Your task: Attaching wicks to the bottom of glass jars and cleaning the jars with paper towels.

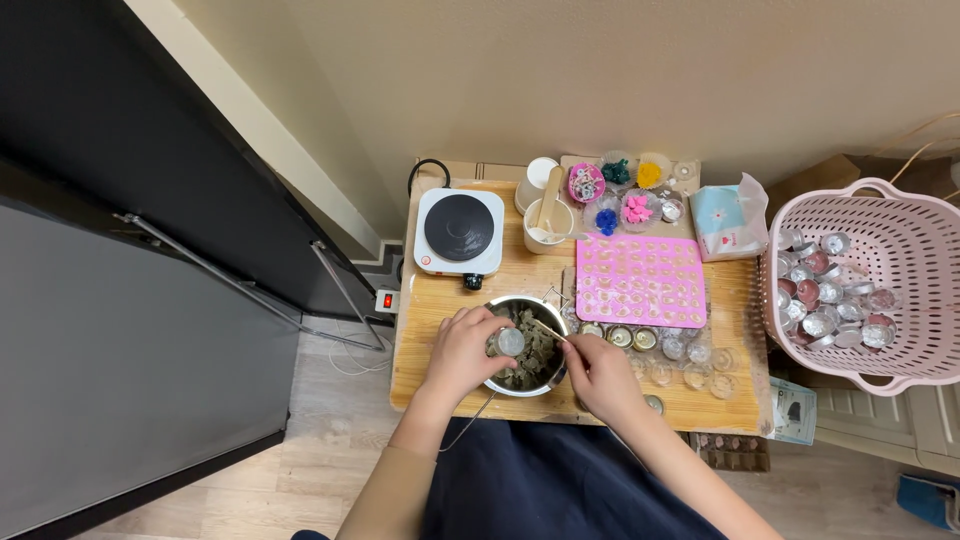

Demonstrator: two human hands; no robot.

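Left hand (462, 352) closed around small clear plastic cup (510, 342), held over round steel bowl of dark greenish chunks (527, 347) near the wooden table's (440, 310) near edge. Right hand (598, 372) pinching thin wooden stick (548, 329), tip inside bowl. Pink silicone mould (640, 280) just beyond, to the right.

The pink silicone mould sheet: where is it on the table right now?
In the head view, the pink mould sheet lies flat right of centre on the wooden table, right of the hot plate and behind the metal bowl.
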